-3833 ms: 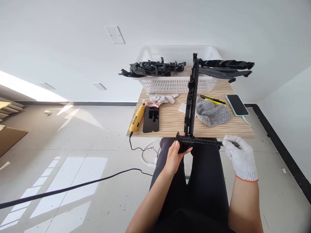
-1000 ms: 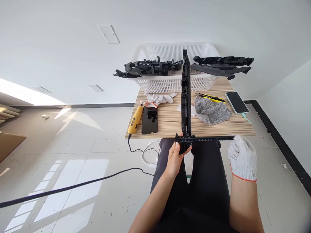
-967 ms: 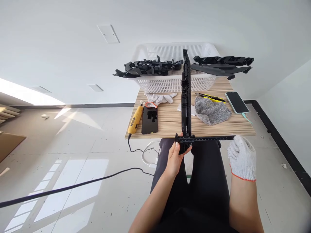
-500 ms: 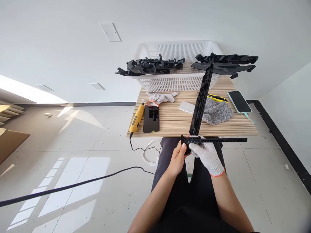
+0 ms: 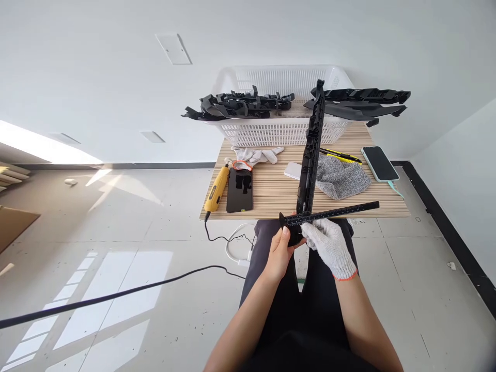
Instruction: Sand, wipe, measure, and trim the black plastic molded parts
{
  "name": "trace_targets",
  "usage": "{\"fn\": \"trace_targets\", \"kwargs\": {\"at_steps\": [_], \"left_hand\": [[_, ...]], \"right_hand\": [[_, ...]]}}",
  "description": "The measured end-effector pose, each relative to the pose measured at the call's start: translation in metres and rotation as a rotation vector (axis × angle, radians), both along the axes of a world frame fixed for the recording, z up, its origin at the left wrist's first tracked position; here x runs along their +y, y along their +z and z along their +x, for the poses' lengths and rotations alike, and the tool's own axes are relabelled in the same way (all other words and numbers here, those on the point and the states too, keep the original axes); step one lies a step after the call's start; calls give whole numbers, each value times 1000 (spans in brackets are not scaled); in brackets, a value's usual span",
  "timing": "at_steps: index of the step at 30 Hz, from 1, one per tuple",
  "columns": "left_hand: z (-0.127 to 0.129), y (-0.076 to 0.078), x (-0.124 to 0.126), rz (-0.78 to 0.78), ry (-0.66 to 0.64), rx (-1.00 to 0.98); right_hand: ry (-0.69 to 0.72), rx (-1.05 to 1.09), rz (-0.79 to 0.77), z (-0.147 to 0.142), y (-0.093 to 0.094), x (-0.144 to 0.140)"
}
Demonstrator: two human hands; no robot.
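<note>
The bare left hand [image 5: 279,253] has its fingers clamped on the left end of the black caliper [image 5: 341,211]: the thumb presses from the front, and the other fingers go behind, where they are partly hidden. The right hand [image 5: 331,248], in a white knitted glove, has its fingers closed on the caliper near its crossing with the long black strip [image 5: 309,160]. I cannot tell if these fingers also touch the strip.

The strip points away from the person. Its lower end is at the hands, by the near edge of the counter [image 5: 271,191], and its far end stands in front of the white basket [image 5: 267,133]. The caliper's free end reaches over the near edge, toward the near right corner, where the grey cloth [image 5: 343,178] lies beyond it.

To do this step well, I would judge that the caliper should lie square across the strip; now it seems to slant a little. The left thumb should hold the fixed end firmly, while the gloved fingers press only lightly, because a thin plastic wall may bend and give a wrong reading. The scale should face the eyes, with no glove fabric over the marks.
</note>
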State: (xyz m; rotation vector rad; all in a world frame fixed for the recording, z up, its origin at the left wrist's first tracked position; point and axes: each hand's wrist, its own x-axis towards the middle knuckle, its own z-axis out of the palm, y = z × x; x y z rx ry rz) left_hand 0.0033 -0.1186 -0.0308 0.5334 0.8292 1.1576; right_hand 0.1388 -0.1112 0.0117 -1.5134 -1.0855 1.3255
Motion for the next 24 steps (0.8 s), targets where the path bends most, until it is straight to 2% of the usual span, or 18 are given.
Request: {"fn": "trace_targets", "kwargs": {"at_steps": [6,8,13,18,21,24], "left_hand": [[0,-3,-1,0,13,-9],[0,-4,-1,11,34,-23],[0,0,0,15,116,-46],[1,3,1,0,126,-41],[1,2,2,-5,161,-28],[0,1,2,-11,171,-31]], "right_hand": [[2,-47,51,-3,-2,0],[-55,-25,41,-2,-2,1],[-309,189,32,8,-1,4],[-344,254,67,23,1,6],[-448,206,181,35,2,8],[-679,76,371,54,4,7]]}}
